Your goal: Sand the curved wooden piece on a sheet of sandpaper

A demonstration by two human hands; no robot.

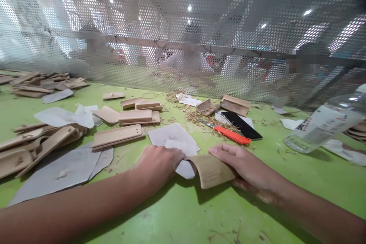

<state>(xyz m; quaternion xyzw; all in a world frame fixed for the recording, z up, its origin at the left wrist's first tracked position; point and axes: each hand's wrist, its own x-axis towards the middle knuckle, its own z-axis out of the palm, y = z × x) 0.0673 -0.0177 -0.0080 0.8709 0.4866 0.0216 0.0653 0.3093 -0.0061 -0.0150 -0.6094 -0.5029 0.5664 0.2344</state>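
A curved tan piece (215, 171), like split bamboo, is held just above the green table by my right hand (243, 166), thumb on top and fingers beneath its right end. My left hand (160, 164) is closed on a folded white paper (185, 169) that touches the left end of the curved piece. Behind my left hand another sheet of white paper (164, 134) lies on the table.
Similar pieces are piled at the left (51, 148) and stacked at centre left (135, 116). An orange knife (231, 134), a black phone (243, 126) and shavings lie beyond my hands. A tilted plastic bottle (323, 122) is at right. A perforated screen (160, 19) stands behind the green table (183, 217).
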